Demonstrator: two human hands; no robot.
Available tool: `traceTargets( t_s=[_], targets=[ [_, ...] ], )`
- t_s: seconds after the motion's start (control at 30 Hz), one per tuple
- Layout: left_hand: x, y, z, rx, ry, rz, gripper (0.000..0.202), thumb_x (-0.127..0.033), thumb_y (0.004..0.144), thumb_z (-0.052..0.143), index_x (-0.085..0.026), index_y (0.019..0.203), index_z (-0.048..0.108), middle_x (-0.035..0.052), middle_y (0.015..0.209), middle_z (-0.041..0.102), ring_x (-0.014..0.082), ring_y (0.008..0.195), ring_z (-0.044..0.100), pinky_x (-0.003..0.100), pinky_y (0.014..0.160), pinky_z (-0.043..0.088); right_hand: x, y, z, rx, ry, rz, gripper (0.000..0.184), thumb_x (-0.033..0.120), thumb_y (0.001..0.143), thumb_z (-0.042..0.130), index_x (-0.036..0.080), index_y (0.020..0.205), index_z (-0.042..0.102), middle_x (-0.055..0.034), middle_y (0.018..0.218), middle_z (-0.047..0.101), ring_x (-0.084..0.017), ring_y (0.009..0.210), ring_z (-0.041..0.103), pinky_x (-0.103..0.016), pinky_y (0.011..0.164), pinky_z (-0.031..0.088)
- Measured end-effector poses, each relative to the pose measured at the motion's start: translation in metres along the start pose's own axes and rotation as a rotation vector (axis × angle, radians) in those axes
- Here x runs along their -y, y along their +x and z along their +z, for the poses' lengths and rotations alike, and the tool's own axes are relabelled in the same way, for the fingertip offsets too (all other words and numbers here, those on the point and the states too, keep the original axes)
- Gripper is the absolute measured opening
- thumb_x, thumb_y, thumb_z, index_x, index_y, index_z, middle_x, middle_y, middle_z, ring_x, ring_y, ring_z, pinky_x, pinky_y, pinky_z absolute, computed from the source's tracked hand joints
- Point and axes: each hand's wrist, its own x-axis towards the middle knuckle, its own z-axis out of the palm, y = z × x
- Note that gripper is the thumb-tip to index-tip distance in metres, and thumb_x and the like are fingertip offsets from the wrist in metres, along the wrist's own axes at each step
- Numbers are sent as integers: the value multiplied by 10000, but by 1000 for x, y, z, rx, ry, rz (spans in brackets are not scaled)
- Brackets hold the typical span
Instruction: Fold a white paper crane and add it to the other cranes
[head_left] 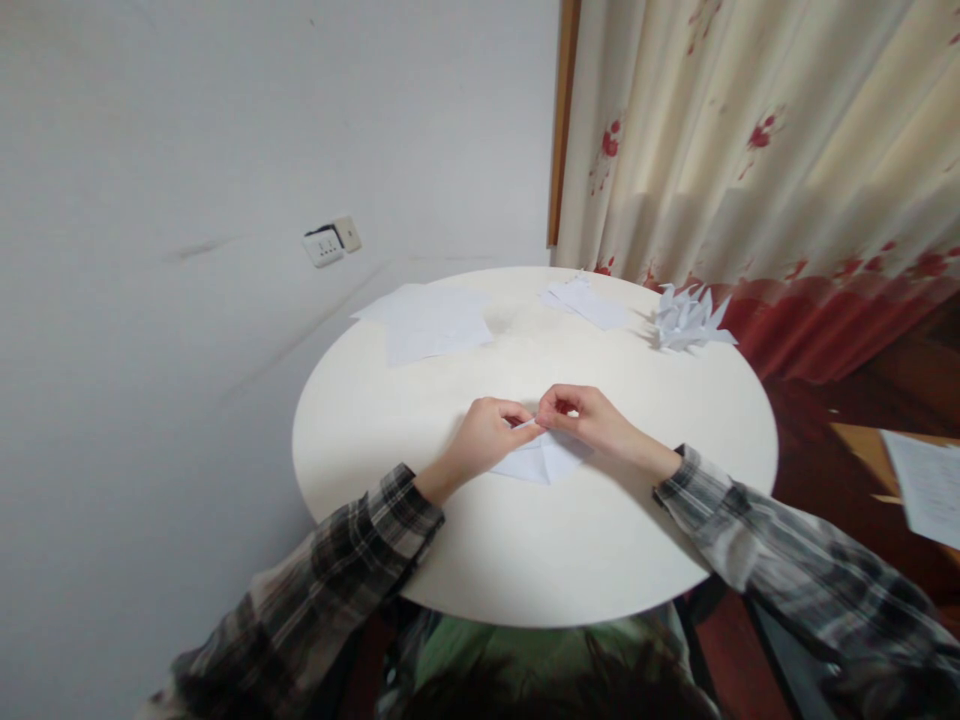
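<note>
- Together, two hands, left hand and right hand, pinch one folded paper mid-way across one table.
- Beyond, two loose piles: larger pile, smaller pile.
- Far right, one paper cluster, too tangled to count.

The one head-worn camera looks forward and down from above the near side of the rounded white bench, close enough that its whole top fits, with the plain white wall beyond.

Soft light leaves faint shadows on the table, with blurred, stretched picture edges.
</note>
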Motion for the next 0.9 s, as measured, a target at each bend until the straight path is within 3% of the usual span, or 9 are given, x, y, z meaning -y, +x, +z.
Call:
traceTargets(
  t_s=[0.2, 0.4, 0.47, 0.57, 0.6, 0.77, 0.9],
  targets=[
    [7, 3, 2, 104, -19, -32, 226, -307, 729, 587, -108, 632, 637, -23, 552, 530, 72, 502, 408, 189, 468, 277, 5, -1, 2, 24, -124, -28, 100, 167, 751, 493, 151, 668, 546, 25, 628, 517, -89, 593, 414, -214, 563, 307],
    [16, 6, 5, 166, 92, 7, 237, -339, 781, 574, -129, 688, 634, -17, 597, 558, 106, 562, 485, 214, 543, 360, -4, 3, 3, 44, -205, 19, 142, 184, 787, 468, 145, 685, 559, 14, 633, 539, -96, 594, 437, -217, 567, 308],
    [14, 2, 7, 78, 244, 77, 181, -317, 786, 589, -143, 752, 625, 2, 690, 591, 139, 657, 526, 247, 624, 405, -11, 5, 4, 12, -274, 48, 155, 186, 797, 466, 147, 675, 554, 12, 622, 537, -99, 589, 440, -220, 563, 301],
    [8, -7, 10, -147, 494, 214, 167, -254, 763, 633, -150, 881, 578, 46, 895, 599, 200, 864, 533, 324, 779, 433, -22, 8, 8, -48, -378, 108, 160, 185, 808, 466, 152, 673, 548, 4, 626, 546, -104, 591, 447, -223, 566, 297],
    [7, -11, 12, -152, 530, 266, 170, -229, 771, 625, -150, 908, 563, 52, 931, 595, 203, 900, 530, 334, 806, 437, -25, 9, 10, -55, -414, 117, 159, 181, 808, 467, 153, 675, 549, 1, 630, 551, -106, 592, 448, -225, 568, 297],
    [12, -23, 16, 128, 606, 542, 180, -145, 885, 437, -139, 1004, 572, 68, 1030, 618, 174, 997, 551, 328, 896, 457, -35, 8, 16, -83, -570, 33, 138, 175, 815, 478, 155, 701, 552, -24, 686, 568, -122, 627, 463, -239, 599, 322],
    [15, -29, 15, 187, 649, 588, 256, -150, 905, 394, -99, 1083, 572, 102, 1092, 619, 184, 1056, 547, 334, 931, 454, -41, 6, 12, -79, -608, -101, 113, 263, 828, 530, 157, 791, 544, -47, 762, 557, -154, 704, 484, -265, 655, 377]
  ],
)
